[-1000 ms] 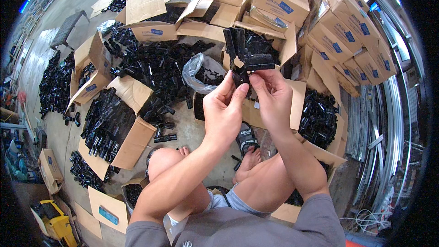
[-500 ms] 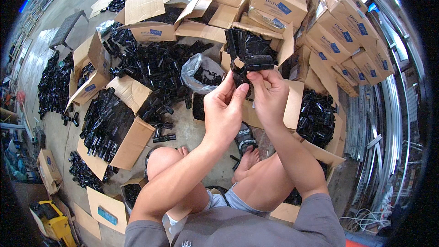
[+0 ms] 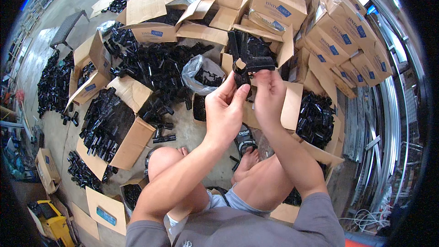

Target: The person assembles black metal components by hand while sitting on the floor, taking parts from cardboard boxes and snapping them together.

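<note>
Left hand [image 3: 224, 107]: thumb and fingers closed, pinching the black connector [image 3: 259, 63] low at its hub. Right hand [image 3: 270, 98]: fingers bent in, up against the underside of the connector's sideways tube; fingertips mostly hidden, so can't tell whether they pinch the tube or something small at it. Connector is held up in front of the chest, off the floor, one arm pointing away, the other to the right.

Progress, as judged: the arms and hub sit together as one piece, so this one looks at least partly put together. Whether it's fastened, can't tell. Plenty left to handle, by the look of it: loose black parts everywhere around; sorted or not, finished or not, unclear.

Just beyond the hands: an open carton [image 3: 287, 48] with black pieces inside its edges. Left of it, a clear plastic bag [image 3: 190, 74] with small black pieces. Right of the right forearm, a box of black tubes [image 3: 315, 116]. Left, a big dark heap [image 3: 155, 64] on the floor, and a tilted carton [image 3: 135, 142], tubes piled along its left edge. Farther out: stacked cartons [image 3: 279, 4] far right, metal profiles [image 3: 384, 128] at right, phone [image 3: 106, 215] on a carton flap, yellow machine [image 3: 57, 222] lower left.
</note>
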### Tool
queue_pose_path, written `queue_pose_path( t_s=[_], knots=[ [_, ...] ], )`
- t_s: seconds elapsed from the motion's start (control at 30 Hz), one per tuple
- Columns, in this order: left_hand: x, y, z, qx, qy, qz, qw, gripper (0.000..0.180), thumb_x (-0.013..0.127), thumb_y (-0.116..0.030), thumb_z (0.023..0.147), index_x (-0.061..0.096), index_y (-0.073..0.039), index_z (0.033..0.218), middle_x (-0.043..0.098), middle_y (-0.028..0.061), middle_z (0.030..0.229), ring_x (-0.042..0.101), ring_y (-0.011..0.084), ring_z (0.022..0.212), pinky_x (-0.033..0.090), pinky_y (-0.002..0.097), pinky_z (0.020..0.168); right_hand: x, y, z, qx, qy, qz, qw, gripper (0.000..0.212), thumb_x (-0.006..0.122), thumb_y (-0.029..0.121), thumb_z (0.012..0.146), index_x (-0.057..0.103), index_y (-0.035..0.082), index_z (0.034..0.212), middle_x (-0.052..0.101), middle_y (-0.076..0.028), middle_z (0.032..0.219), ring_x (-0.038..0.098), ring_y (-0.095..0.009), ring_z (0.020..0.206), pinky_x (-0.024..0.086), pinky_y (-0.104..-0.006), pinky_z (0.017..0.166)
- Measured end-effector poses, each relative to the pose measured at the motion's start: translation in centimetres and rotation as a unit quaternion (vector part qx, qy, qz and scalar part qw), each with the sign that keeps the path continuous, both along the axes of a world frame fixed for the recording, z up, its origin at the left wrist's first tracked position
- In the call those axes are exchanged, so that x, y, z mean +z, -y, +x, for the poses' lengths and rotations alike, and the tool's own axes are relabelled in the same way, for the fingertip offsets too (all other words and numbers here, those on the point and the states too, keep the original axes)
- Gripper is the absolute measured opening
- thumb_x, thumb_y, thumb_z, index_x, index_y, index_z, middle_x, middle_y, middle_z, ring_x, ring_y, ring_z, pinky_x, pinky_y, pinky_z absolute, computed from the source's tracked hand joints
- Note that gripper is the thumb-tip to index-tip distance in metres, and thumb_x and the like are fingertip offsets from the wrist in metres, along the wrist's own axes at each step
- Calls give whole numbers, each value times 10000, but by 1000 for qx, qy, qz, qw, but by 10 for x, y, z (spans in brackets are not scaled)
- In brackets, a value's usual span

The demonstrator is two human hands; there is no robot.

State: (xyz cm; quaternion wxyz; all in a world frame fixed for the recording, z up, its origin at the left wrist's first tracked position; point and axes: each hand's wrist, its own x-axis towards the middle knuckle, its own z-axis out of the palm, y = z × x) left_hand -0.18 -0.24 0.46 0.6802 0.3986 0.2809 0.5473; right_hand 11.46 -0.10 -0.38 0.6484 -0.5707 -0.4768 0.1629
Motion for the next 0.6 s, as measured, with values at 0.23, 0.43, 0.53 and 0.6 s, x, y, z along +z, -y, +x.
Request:
queue_pose_path(
  t_s=[0.23, 0.43, 0.53, 0.6],
  knots=[
    [-9, -9, -15, -32, -119, -22, 992, 404, 696, -84, 931, 609, 89, 1286, 744, 41, 1001, 583, 19, 858, 503, 227, 761, 22, 6, 26, 205, -232, -102, 945, 298, 672, 216, 980, 640, 8, 1192, 692, -43, 981, 651, -104, 829, 498, -232, 704],
    [-5, -26, -49, -53, -376, 102, 920, 529, 741, -162, 898, 574, 74, 1341, 728, 130, 1111, 656, 105, 893, 532, 268, 818, 0, 16, 36, 168, -281, -191, 925, 255, 706, 136, 936, 667, -9, 1142, 700, -51, 982, 648, -105, 781, 532, -241, 723],
    [19, -33, -64, 49, -483, 105, 868, 637, 772, -220, 865, 532, 59, 1385, 672, 265, 1225, 683, 207, 1056, 529, 308, 901, -18, 24, 41, 170, -96, -345, 918, 272, 741, 141, 878, 701, -49, 1068, 702, -71, 912, 640, -102, 734, 513, -245, 662],
    [17, -38, -75, 92, -440, 118, 885, 625, 759, -209, 887, 520, 55, 1401, 638, 262, 1290, 643, 258, 1162, 514, 338, 959, -24, 29, 37, 219, -51, -463, 857, 285, 758, 167, 866, 717, -51, 1044, 709, -75, 873, 636, -107, 686, 505, -261, 610]
  ],
)
